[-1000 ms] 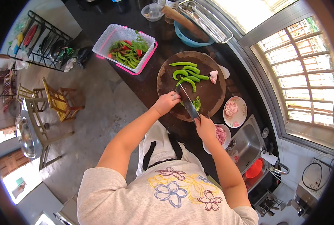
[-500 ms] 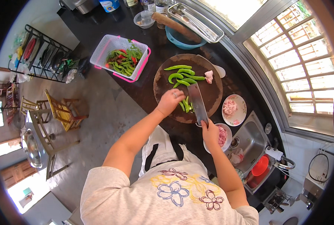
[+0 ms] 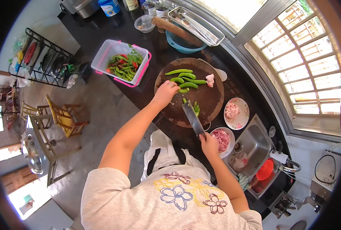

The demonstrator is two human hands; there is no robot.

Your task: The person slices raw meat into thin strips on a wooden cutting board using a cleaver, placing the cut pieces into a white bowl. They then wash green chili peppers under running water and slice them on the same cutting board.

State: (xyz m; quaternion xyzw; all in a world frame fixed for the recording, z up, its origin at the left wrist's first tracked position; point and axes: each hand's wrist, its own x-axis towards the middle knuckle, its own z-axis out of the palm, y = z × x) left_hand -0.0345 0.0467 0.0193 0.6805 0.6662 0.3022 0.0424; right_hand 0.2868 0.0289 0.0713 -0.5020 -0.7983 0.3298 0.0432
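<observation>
A round wooden chopping board lies in front of me on the dark counter. In my right hand is the handle of a cleaver; its blade reaches over the board's near part. Cut green pepper pieces lie just beside the blade. My left hand is at the board's left side, fingers closed at the end of a green pepper; the fingertips are partly hidden. Several whole green peppers lie just beyond it, with a pale piece of raw meat to their right.
Bowls of sliced meat, one pale and one redder, stand right of the board, next to a steel sink. A clear plastic box of peppers and greens sits at left. Behind are a blue basin and a wire utensil tray.
My left hand has moved away from the cut pieces to the whole peppers, up and left. The cleaver has come down and left, its blade now turned more edge-on.
</observation>
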